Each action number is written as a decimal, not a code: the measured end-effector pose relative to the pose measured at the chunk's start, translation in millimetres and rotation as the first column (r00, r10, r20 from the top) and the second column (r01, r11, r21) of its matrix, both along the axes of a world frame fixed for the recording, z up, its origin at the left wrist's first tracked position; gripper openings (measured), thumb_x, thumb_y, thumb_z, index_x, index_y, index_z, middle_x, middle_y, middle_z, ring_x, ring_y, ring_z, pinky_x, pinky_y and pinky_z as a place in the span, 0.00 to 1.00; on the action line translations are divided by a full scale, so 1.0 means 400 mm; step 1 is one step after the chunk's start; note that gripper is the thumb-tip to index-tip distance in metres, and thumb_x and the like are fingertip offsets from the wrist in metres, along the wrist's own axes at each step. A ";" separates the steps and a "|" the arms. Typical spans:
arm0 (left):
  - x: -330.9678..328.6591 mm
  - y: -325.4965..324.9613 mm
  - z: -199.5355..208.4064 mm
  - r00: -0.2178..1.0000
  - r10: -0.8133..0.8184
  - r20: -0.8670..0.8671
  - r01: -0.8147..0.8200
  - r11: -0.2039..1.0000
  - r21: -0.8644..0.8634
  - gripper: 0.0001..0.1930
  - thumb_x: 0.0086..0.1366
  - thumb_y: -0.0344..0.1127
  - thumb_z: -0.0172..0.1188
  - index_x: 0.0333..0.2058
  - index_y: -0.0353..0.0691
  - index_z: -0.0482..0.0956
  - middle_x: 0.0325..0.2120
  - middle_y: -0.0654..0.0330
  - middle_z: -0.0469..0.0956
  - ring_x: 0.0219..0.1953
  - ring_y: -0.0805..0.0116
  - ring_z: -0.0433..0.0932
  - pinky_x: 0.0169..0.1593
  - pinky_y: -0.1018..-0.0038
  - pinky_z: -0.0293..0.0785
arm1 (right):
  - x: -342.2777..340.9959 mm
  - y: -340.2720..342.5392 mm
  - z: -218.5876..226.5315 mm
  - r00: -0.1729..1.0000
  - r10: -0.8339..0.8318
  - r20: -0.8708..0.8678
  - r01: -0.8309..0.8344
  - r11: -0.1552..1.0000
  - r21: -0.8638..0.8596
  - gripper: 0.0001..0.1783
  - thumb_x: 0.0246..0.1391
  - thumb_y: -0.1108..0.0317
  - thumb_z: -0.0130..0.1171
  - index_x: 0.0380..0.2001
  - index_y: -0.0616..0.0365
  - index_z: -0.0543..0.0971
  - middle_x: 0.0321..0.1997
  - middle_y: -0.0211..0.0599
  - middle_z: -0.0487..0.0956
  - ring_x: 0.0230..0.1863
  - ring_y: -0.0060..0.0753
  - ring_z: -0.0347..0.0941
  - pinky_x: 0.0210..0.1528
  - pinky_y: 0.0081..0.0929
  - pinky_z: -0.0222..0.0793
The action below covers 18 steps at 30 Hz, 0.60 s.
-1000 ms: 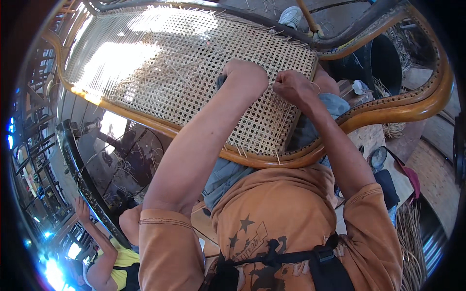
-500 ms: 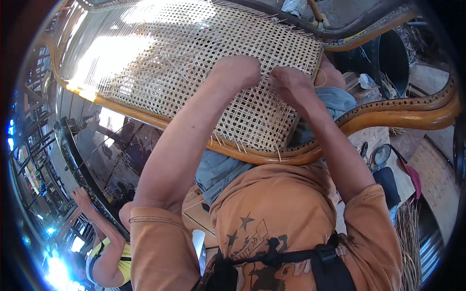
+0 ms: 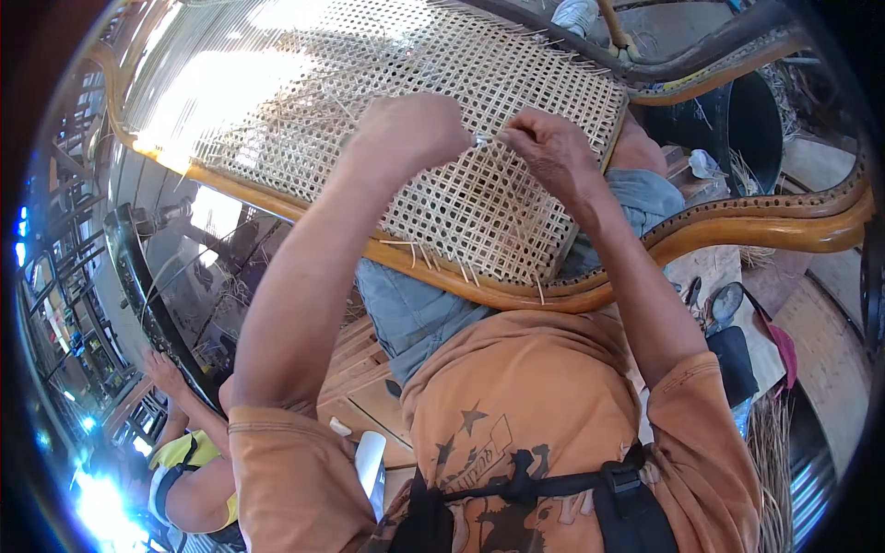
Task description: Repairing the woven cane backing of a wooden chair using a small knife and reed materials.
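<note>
Cane mesh (image 3: 512,207) beneath right grip (image 3: 556,155)

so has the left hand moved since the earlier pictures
Yes: the left hand has moved leftward over the cane panel, farther from the panel's right edge.

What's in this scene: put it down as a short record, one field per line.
Left hand: fist above the cane panel, a small shiny tip poking out toward the other hand
Right hand: fingers bent, fingertips close to that tip; anything pinched is too small to tell
Panel: open-weave cane, short loose ends along the near edge
Frame: curved brown wood, row of holes along its right-hand stretch
Behind the frame, right: dark bucket
Lower right: bundle of dry strips
Other person: hand beside a dark curved bar
</note>
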<state>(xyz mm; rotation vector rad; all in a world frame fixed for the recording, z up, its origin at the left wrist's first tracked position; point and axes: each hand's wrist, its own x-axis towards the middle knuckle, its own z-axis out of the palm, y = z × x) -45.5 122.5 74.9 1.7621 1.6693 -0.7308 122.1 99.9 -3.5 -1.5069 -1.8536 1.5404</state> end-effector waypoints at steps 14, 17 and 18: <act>0.107 0.034 -0.115 0.912 -0.410 -0.002 0.410 0.912 0.030 0.09 0.55 0.34 0.55 0.31 0.42 0.83 0.34 0.56 0.81 0.39 0.59 0.80 0.40 0.63 0.75 | 0.010 -0.030 -0.105 0.922 -0.046 0.384 -0.012 0.989 0.148 0.14 0.53 0.59 0.52 0.26 0.60 0.76 0.24 0.49 0.76 0.28 0.48 0.73 0.32 0.36 0.67; 0.077 0.024 -0.122 0.935 -0.353 0.022 0.353 0.936 0.003 0.10 0.56 0.35 0.54 0.34 0.42 0.82 0.35 0.54 0.81 0.40 0.59 0.80 0.43 0.62 0.74 | -0.007 -0.039 -0.064 0.870 -0.016 0.492 -0.055 0.990 0.130 0.12 0.53 0.61 0.51 0.28 0.58 0.76 0.25 0.48 0.77 0.30 0.52 0.72 0.34 0.39 0.67; 0.064 0.014 -0.125 0.936 -0.352 0.021 0.352 0.936 0.006 0.10 0.56 0.35 0.54 0.34 0.42 0.82 0.35 0.54 0.81 0.40 0.59 0.80 0.43 0.62 0.74 | -0.008 -0.050 -0.068 0.859 -0.040 0.510 -0.106 0.961 0.254 0.10 0.51 0.63 0.53 0.26 0.58 0.77 0.27 0.48 0.77 0.32 0.54 0.73 0.35 0.43 0.69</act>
